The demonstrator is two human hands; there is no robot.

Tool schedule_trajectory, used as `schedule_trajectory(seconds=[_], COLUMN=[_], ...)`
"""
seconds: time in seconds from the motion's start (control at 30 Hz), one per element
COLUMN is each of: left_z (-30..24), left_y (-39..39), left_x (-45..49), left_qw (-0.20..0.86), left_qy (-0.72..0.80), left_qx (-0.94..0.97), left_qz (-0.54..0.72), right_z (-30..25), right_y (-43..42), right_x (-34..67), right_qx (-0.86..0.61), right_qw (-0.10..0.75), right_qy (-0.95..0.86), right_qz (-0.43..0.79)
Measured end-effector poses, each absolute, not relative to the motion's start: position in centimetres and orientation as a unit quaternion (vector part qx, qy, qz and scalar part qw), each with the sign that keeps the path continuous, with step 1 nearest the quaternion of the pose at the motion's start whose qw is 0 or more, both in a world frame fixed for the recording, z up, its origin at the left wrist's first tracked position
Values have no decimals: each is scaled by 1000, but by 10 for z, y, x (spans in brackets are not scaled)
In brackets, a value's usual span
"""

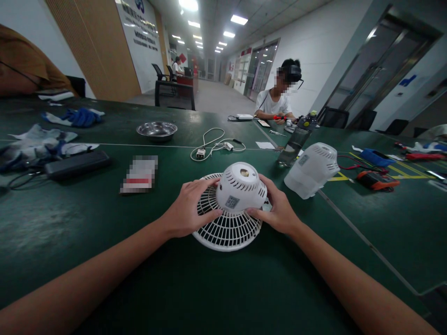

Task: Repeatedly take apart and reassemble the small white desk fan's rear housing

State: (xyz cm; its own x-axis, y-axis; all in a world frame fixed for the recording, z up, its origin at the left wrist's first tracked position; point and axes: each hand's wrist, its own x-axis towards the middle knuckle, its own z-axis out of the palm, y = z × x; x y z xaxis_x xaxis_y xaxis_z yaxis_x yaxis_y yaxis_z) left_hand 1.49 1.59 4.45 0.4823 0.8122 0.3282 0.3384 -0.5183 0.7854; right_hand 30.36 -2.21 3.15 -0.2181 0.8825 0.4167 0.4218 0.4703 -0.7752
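A white fan motor housing with a QR sticker sits on a round white fan grille, which lies flat on the green table. My left hand curls around the housing's left side, fingers over the grille. My right hand grips the housing's right side. A second white vented fan cover lies on its side just to the right, untouched.
A metal bowl, a white cable with plug, a black case and blue-white gloves lie farther back. A clear water bottle stands behind the fan. Multimeters and tools sit right. A person works at the far end.
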Motion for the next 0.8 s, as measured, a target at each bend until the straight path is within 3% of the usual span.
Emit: schedule_trajectory(seconds=[0.17,0.37,0.8], left_z=[48,46,53], left_y=[19,24,24], left_x=[16,16,13], left_qw=[266,285,192], left_qy=[347,341,350], left_qx=[838,838,894], left_qz=[328,317,203], right_z=[40,41,42], right_y=[-32,-33,-31], right_x=[295,292,297], right_qx=[-411,-398,-391], right_qw=[418,392,351], right_qy=[-781,-814,-844], right_qz=[217,158,109])
